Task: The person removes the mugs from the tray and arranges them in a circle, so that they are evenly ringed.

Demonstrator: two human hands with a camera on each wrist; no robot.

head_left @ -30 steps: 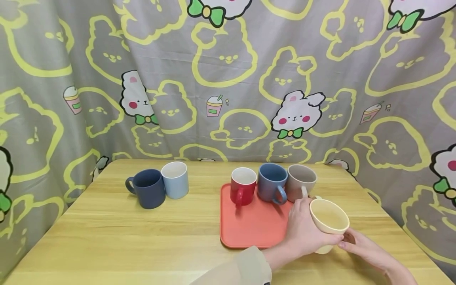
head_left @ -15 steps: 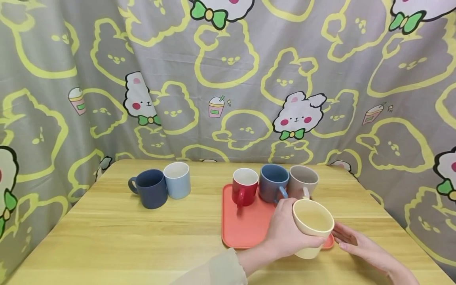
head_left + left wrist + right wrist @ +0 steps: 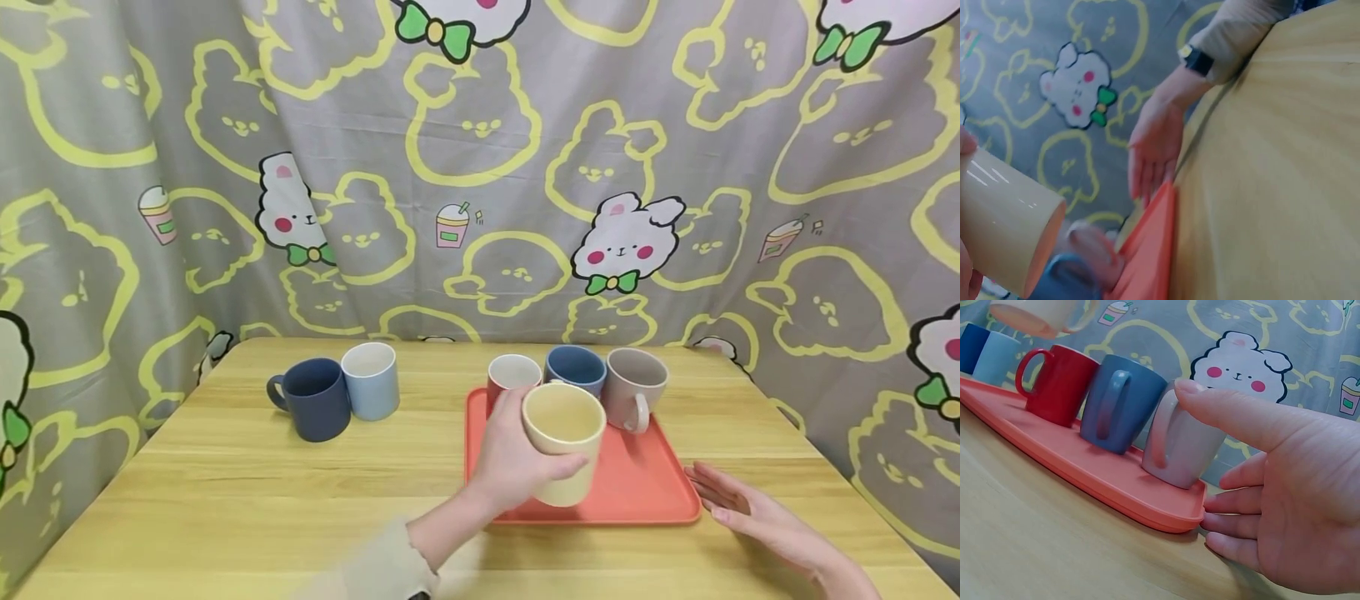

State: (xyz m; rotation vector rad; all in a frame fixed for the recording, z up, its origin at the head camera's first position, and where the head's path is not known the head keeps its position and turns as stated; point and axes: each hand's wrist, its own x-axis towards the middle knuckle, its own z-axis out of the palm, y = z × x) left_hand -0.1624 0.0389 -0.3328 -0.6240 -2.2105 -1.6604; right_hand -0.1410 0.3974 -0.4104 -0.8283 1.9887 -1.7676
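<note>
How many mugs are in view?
6: red mug, blue mug and grey mug on the tray; yellow mug in the left hand; navy mug and light-blue mug on the table at left.

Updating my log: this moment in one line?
left hand: holds yellow mug aloft | right hand: open, beside tray | on tray: red mug, blue mug, grey mug

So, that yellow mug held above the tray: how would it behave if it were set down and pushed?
The yellow mug is probably stiff: its wall shows no dent where the left hand grips it. Glossy highlights in the left wrist view suggest it may slide fairly easily. Set upright, its broad base should resist tipping under a gentle push.
</note>
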